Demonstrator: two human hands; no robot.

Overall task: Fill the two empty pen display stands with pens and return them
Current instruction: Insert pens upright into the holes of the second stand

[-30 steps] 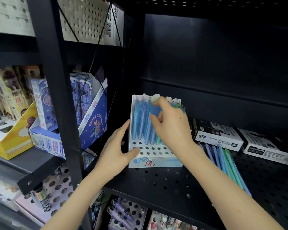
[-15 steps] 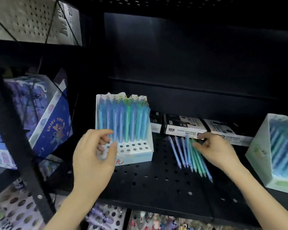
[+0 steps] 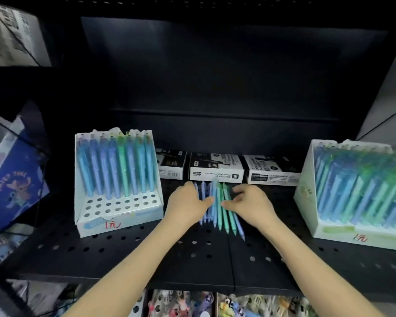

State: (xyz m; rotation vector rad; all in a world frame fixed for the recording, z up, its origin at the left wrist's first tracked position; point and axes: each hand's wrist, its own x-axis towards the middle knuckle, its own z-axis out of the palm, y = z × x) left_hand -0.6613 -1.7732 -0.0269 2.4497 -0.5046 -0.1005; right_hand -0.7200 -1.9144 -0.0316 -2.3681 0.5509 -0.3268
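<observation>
A black perforated shelf (image 3: pixel 146 255) holds loose blue and green pens (image 3: pixel 220 211) at its middle, just in front of permanent marker boxes (image 3: pixel 216 170) along the back edge. The left hand (image 3: pixel 188 202) and right hand (image 3: pixel 252 204) rest on the pile from either side, fingers loosely bent and touching the pens, neither closed round one. The left pen display stand (image 3: pixel 114 211) sits toward the shelf's left edge, its front holes empty. The right pen display stand (image 3: pixel 357 234), near the right edge, looks full, though blurred.

Risk: squeezed together, the round pens could roll apart and slide off the shelf's front edge, or an overfull handful could spill.

Half a second earlier only the right hand touched the pens; the left hand was at the left stand.
</observation>
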